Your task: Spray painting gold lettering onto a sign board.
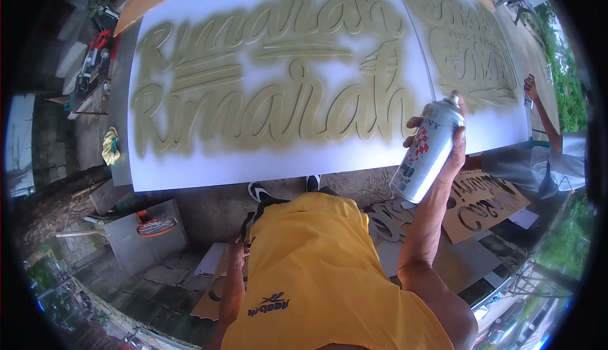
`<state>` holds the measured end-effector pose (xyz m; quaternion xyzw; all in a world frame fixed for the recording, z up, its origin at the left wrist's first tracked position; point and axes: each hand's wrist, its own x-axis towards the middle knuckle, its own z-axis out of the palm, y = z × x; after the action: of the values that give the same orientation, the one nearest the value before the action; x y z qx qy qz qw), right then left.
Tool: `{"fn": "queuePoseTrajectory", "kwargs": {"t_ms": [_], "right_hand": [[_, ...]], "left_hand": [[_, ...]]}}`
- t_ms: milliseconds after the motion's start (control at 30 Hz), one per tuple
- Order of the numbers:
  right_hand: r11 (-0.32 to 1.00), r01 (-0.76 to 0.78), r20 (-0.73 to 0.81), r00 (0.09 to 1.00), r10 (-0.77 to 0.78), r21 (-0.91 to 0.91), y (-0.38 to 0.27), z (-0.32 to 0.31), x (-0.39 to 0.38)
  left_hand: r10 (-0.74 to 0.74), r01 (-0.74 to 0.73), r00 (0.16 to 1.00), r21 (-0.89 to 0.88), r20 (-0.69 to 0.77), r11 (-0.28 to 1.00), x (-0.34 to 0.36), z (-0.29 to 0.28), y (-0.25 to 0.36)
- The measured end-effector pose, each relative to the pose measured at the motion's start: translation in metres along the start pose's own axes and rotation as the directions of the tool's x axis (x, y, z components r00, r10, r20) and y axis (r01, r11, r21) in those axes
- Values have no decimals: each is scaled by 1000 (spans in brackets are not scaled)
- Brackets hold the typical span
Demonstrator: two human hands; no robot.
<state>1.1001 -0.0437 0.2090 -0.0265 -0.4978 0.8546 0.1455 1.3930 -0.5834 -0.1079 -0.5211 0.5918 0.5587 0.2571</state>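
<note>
My right hand (457, 147) is wrapped round a silver spray paint can (425, 154) with red checks, tilted and held over the near right part of a white sheet (190, 169). One finger reaches up by the can's nozzle. On the sheet lie two rows of cursive letters (304, 119), coated in dull gold, with gold overspray around them. A second gold-sprayed panel (465, 52) sits to their right. My left hand (238, 253) hangs low by my left hip, next to dark straps; its fingers are too small and hidden to read.
At the right, another person's arm (544, 112) reaches over the sheet's edge. Cardboard with dark lettering (484, 207) and cut-out letters lie behind me at right. A small basketball hoop (156, 226) on a board stands at lower left. A yellow cloth (111, 146) hangs by the sheet's left edge.
</note>
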Motion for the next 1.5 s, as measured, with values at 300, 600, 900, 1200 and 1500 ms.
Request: {"fn": "queuePoseTrajectory", "kwargs": {"t_ms": [300,600,900,1200,1500], "right_hand": [[576,6,-115,978,-172,-817,28,-11,38],[789,-58,-258,957,-129,-612,-2,-43,11],[200,16,-15,988,-154,-980,21,-68,-24],[60,74,64,986,-153,-995,47,-87,2],[-79,177,192,936,-295,-981,43,-107,61]], "left_hand": [[63,-63,998,-93,1,994,-48,15,12],[251,-252,967,238,33,938,-107,40,109],[269,-280,960,286,79,916,-48,6,18],[321,-322,946,268,50,908,-37,-2,8],[287,-277,958,272,2,922,-37,-3,7]]}}
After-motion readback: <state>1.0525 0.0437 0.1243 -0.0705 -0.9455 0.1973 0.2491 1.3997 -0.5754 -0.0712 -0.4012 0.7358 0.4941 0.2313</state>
